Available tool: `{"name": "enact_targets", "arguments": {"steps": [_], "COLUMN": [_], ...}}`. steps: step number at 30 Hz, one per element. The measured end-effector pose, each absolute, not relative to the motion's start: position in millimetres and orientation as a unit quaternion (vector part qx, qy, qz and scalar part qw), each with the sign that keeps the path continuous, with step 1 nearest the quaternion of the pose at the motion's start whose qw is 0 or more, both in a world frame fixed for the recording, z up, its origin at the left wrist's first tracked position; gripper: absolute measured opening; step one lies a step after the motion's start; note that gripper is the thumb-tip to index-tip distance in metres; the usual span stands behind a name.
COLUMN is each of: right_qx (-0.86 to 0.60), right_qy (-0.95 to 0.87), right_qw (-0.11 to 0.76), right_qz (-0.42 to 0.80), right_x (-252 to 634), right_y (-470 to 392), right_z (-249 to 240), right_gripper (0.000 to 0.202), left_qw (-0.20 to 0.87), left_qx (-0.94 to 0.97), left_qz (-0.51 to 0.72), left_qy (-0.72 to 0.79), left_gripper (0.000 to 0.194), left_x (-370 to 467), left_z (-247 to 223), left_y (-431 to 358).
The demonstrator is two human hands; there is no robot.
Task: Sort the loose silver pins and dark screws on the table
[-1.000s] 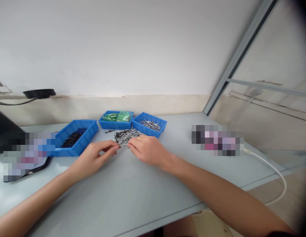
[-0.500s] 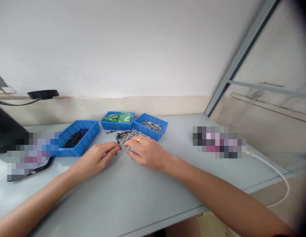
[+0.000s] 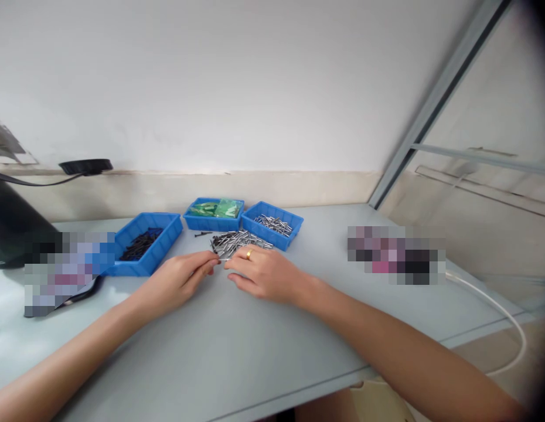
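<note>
A silver nail (image 3: 224, 259) runs from the pinched fingertips of my left hand (image 3: 180, 278) toward my right hand (image 3: 266, 272). My right hand wears a gold ring. Its fingertips are at the nail's other end, and its thumb is apart from the fingers; whether they press on the nail I cannot tell. Just behind both hands lies a loose pile of nails (image 3: 237, 240), mostly silver with some dark screws at its left side, partly hidden by my right hand. A few dark screws (image 3: 203, 234) lie left of the pile.
Behind the pile stand a blue bin (image 3: 213, 224) with green packets and a blue bin (image 3: 279, 239) of silver nails. A blue bin (image 3: 167, 237) of dark screws stands left. Blurred-out items (image 3: 395, 252) lie right, near a white cable (image 3: 514, 319). A dark cylinder (image 3: 17, 223) stands far left.
The view has shifted slightly, moving everything a little to the right. Between my hands the gap is slightly wider, and more of the silver nail shows.
</note>
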State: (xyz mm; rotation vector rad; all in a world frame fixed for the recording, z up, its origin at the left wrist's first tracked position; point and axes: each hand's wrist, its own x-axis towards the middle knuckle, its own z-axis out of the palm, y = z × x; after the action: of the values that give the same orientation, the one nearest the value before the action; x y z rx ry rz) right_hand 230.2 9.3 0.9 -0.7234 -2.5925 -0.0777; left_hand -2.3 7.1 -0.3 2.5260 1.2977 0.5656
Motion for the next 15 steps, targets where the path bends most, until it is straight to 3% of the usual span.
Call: {"name": "enact_targets", "arguments": {"steps": [7,11,15], "right_qx": [-0.261,-0.417,-0.529], "right_qy": [-0.932,-0.860,-0.802], "right_qw": [0.248,0.274,0.232], "right_qz": [-0.048,-0.109,-0.150], "right_x": [229.2,237.9,246.8], "right_y": [8.8,18.9,30.0], "right_z": [1.6,4.1,3.8], "right_gripper": [0.029,0.031,0.030], "left_qw": [0.128,0.103,0.049], "left_qx": [0.847,0.853,0.884], "left_qz": [0.197,0.189,0.172], "left_qy": [0.476,0.475,0.432], "left_gripper": [0.038,0.039,0.038], "left_x": [-1.7,-2.1,-2.6], "left_z": [-0.7,-2.4,-6.3], "left_y": [7.1,7.2,9.7]}}
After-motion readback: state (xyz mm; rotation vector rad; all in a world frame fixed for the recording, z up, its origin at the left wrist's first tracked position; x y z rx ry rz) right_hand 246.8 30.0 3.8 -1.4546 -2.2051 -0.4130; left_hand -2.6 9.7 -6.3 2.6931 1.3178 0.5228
